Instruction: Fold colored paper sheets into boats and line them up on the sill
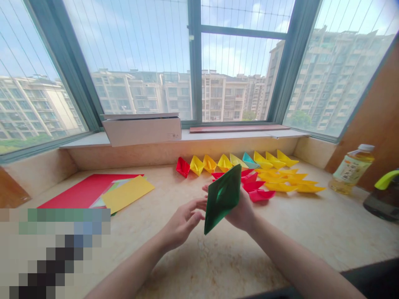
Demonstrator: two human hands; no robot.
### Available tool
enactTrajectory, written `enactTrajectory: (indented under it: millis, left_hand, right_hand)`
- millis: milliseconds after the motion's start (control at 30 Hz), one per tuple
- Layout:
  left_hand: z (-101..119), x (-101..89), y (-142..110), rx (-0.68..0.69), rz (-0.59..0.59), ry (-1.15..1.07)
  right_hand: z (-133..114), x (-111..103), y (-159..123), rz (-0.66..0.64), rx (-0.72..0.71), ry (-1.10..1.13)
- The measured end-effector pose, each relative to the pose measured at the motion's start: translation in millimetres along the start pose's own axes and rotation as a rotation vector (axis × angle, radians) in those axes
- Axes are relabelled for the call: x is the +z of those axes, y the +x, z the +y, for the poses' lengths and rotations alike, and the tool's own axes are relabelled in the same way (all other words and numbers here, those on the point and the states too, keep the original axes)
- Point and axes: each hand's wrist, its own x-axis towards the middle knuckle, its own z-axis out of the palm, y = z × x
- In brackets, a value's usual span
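From the head camera, the right hand (242, 212) holds a folded green paper (222, 197) up above the counter (193, 257), gripped from behind, with fingers closed on its upper right part; the piece is a long pointed shape, tilted, with its lower tip aimed down and to the left. The left hand (183, 221) is just beside the paper's left edge with its fingers spread and loose; they reach toward the edge, but whether they touch it I cannot tell. The green piece thus sits in the air between the two hands, in front of the rows of finished boats (249, 174), red, yellow and one teal, set along the back of the counter. Flat sheets (102, 190) in red, yellow and green lie to the left, a white box (141, 128) stands on the sill, and a bottle (352, 168) stands at the far right. For the fold in hand, it looks best to keep the right grip steady near the middle crease while the left fingers take the opposite flap, so both sides open evenly; pulling from one corner alone would likely skew the shape or tear the crease. Resting the piece on the stone to press creases flat would give sharper edges.
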Motion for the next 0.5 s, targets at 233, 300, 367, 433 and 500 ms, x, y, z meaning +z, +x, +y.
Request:
enactTrajectory:
  millis: [233,300,367,433,500]
  left_hand:
    - [6.3,7.4,0.3,-0.074,-0.022,-0.207]
    - [5.9,6.2,0.1,-0.074,0.001,-0.206]
    - [5.0,4.5,-0.5,-0.059,-0.013,-0.216]
    - [3.2,3.1,-1.4,-0.055,-0.019,-0.223]
    - [0.4,2.1,-1.6,-0.067,0.024,-0.245]
  right_hand:
    - [-1.3,12.6,-2.0,-0.074,0.074,-0.086]
    - [-1.6,11.7,-1.7,-0.067,0.074,-0.084]
    - [-2.0,9.7,-1.2,-0.050,0.055,-0.073]
    - [-2.3,7.3,-0.3,-0.027,0.023,-0.073]
    - [-2.3,4.4,1.6,-0.004,-0.011,-0.109]
